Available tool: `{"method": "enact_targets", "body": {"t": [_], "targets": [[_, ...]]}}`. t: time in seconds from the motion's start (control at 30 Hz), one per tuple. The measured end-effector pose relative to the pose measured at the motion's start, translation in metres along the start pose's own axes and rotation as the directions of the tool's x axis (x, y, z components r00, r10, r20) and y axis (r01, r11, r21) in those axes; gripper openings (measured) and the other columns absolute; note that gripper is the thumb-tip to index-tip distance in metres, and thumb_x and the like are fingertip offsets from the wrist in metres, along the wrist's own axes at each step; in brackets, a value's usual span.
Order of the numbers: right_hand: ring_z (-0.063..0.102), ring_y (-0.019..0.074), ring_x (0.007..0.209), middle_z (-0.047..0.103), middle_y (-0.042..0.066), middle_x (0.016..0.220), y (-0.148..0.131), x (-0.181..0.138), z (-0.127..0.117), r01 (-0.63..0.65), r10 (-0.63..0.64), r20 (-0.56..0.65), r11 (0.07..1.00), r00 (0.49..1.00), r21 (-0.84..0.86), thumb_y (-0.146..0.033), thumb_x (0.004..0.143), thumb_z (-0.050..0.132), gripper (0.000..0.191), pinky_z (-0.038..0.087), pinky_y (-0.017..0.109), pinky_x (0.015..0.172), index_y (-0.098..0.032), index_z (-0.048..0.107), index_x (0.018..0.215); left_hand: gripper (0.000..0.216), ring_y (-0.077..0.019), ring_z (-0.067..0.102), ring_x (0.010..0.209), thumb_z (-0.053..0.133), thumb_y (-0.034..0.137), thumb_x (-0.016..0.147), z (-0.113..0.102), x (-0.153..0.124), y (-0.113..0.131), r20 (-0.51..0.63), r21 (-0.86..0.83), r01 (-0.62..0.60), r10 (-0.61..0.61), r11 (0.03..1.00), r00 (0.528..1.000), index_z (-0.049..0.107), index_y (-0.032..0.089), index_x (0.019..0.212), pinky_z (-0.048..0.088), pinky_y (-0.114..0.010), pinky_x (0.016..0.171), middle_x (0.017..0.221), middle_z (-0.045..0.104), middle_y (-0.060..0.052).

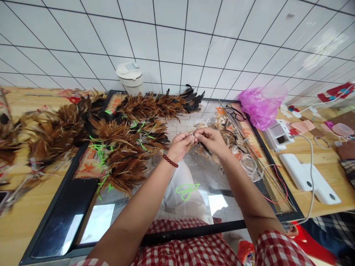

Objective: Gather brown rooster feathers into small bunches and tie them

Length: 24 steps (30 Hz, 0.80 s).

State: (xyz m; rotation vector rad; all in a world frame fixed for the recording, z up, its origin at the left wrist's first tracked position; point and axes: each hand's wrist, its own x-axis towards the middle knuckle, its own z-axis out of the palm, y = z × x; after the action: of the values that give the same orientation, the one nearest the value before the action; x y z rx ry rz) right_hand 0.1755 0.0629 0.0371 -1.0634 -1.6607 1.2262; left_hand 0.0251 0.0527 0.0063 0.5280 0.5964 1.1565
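**Fingertips meeting on a feather tuft**

A small pale feather tuft (pixel 190 147) is at your fingertips, above the glass panel (pixel 180 235). Your left hand (pixel 179 145) and right hand (pixel 208 140) meet there, both pinched, seemingly on it. You appear to be doing fine fingertip work; the next move calls for a light, steady pinch. Loose feathers (pixel 233 137) lie beside your right hand, brown feather bundles (pixel 124 170) to your left, a green tie (pixel 186 190) nearer you.

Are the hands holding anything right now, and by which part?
Left hand and right hand meet at the fingertips, seemingly pinching a small feather; which part is gripped cannot be told.
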Motion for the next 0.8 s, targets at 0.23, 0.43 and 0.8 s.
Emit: {"method": "enact_targets", "body": {"t": [0.23, 0.43, 0.8], "targets": [[0.058, 0.0147, 0.072, 0.064, 0.002, 0.074, -0.013, -0.003, -0.007, 0.178, -0.228, -0.063, 0.88, 0.972, -0.44, -0.025, 0.088, 0.055, 0.013, 0.046, 0.029, 0.072, -0.019, 0.061, 0.079, 0.032, -0.0132, 0.066, 0.063, 0.086, 0.032, 0.057, 0.0, 0.0, -0.001, -0.041, 0.116, 0.044, -0.04, 0.992, 0.998, 0.067, 0.011, 0.073, 0.053, -0.027, 0.068, 0.067, 0.07, -0.004], [0.057, 0.0154, 0.073, 0.062, 0.004, 0.076, -0.016, -0.004, -0.004, 0.27, -0.317, 0.001, 0.805, 0.948, -0.528, -0.02, 0.088, 0.053, 0.014, 0.044, 0.029, 0.07, -0.018, 0.061, 0.077, 0.035, -0.0115, 0.063, 0.058, 0.087, 0.035, 0.053, 0.001, 0.0, -0.001, -0.01, 0.159, 0.043, -0.042, 0.986, 0.999, 0.07, 0.011, 0.071, 0.052, -0.027, 0.066, 0.063, 0.069, -0.004], [0.062, 0.0157, 0.077, 0.068, 0.003, 0.085, -0.003, -0.001, -0.01, 0.119, -0.121, 0.006, 0.97, 0.993, -0.211, -0.034, 0.085, 0.061, 0.018, 0.048, 0.03, 0.074, -0.019, 0.069, 0.092, 0.032, -0.0109, 0.061, 0.058, 0.083, 0.035, 0.061, -0.003, -0.002, 0.0, 0.066, 0.202, 0.047, -0.061, 0.978, 0.996, 0.064, 0.011, 0.062, 0.047, -0.025, 0.064, 0.059, 0.06, -0.001]]}}
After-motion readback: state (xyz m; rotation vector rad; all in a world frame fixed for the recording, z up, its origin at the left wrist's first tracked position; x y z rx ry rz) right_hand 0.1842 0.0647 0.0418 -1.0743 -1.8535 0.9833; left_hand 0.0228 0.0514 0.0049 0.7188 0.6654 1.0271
